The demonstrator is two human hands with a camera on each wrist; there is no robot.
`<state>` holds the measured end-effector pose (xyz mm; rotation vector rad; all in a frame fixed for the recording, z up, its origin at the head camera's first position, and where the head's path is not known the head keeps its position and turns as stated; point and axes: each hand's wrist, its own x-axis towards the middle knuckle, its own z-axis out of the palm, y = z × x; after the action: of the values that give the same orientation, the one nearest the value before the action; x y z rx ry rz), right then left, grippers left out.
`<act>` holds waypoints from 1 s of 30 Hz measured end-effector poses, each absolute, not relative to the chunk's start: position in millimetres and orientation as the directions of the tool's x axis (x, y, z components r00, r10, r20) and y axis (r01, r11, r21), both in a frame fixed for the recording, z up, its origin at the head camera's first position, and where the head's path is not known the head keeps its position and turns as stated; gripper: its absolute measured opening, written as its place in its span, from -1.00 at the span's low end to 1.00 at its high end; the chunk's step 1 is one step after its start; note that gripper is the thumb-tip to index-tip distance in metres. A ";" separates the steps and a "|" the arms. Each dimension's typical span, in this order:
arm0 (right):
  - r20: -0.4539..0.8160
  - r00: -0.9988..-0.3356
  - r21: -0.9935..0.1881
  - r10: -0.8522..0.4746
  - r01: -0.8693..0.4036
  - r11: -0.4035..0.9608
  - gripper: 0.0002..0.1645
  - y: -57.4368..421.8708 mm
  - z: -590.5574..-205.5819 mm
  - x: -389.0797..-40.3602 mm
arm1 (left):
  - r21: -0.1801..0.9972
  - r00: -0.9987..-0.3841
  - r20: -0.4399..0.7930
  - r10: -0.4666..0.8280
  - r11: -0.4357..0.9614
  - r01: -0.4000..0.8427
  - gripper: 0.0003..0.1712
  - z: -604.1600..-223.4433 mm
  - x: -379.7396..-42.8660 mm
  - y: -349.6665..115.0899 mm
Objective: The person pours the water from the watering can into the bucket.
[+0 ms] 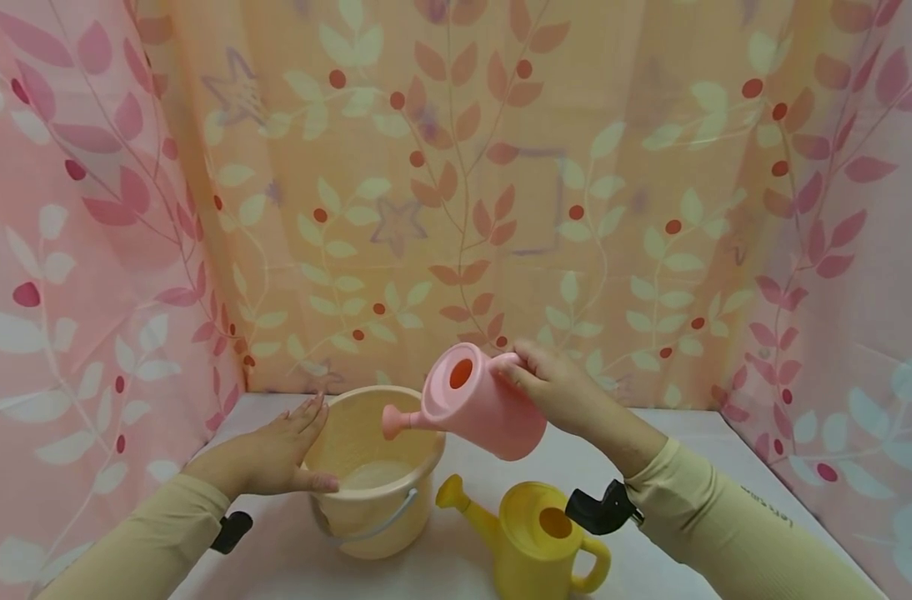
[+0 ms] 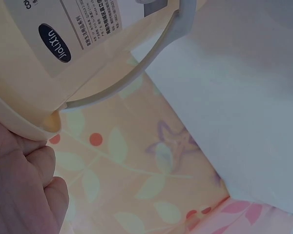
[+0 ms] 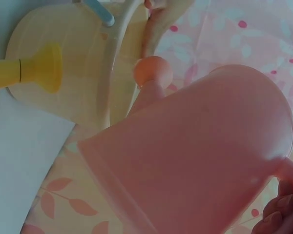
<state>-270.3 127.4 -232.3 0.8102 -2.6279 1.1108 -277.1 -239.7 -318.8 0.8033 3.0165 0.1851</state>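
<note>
My right hand [image 1: 553, 387] grips the handle of a pink watering can [image 1: 493, 412], held tilted in the air with its spout rose over the bucket's opening. In the right wrist view, curled fingers [image 3: 278, 209] wrap that handle beside the can's body [image 3: 195, 151]. My left hand [image 1: 279, 450] rests against the left rim of a cream bucket [image 1: 377, 521], fingers extended and thumb lying along the near rim. The left wrist view has the hand [image 2: 24, 185] touching the bucket rim [image 2: 19, 117]. No water stream can be made out.
A yellow watering can [image 1: 534, 542] stands on the white tabletop [image 1: 268, 550], right of the bucket, its spout toward it. The bucket's pale handle [image 1: 381, 529] hangs down in front. Leaf-patterned curtains [image 1: 463, 208] enclose the back and both sides.
</note>
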 end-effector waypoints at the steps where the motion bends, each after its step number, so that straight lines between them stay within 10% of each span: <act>1: 0.362 -0.834 -0.609 -0.416 -0.549 0.572 -0.71 127.4 -232.5 -270.5 | 0.115 -0.868 0.016 0.496 0.862 0.494 0.32 -318.7 -277.1 -239.9; 30: 0.370 -0.831 -0.585 -0.415 -0.556 0.591 -0.71 127.7 -234.8 -272.6 | 0.103 -0.868 0.012 0.496 0.863 0.495 0.33 -320.3 -279.2 -241.5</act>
<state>-272.6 127.7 -234.8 0.8104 -2.6248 1.0650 -279.2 -241.5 -320.3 0.8029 3.0176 0.1609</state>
